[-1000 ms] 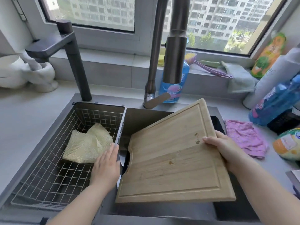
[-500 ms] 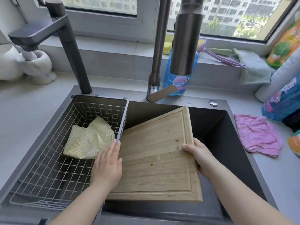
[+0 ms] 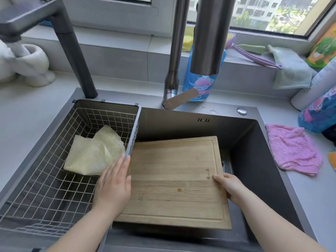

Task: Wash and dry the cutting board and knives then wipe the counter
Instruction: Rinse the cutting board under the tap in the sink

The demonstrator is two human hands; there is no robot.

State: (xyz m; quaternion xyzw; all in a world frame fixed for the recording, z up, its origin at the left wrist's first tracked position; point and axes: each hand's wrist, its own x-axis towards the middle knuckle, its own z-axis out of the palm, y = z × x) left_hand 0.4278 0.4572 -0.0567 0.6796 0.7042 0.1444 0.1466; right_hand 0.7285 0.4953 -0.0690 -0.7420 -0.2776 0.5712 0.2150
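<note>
Left hand (image 3: pixel 113 186): flat, fingers together, at left edge of cutting board (image 3: pixel 174 179).
Right hand (image 3: pixel 229 187): grips its right edge (thumb on top).

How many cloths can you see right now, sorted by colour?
Yellow mesh cloth in the wire basket: 1
Pink terry cloth on the counter: 1
Pale green cloth draped over the windowsill: 1
Total: 3
</note>
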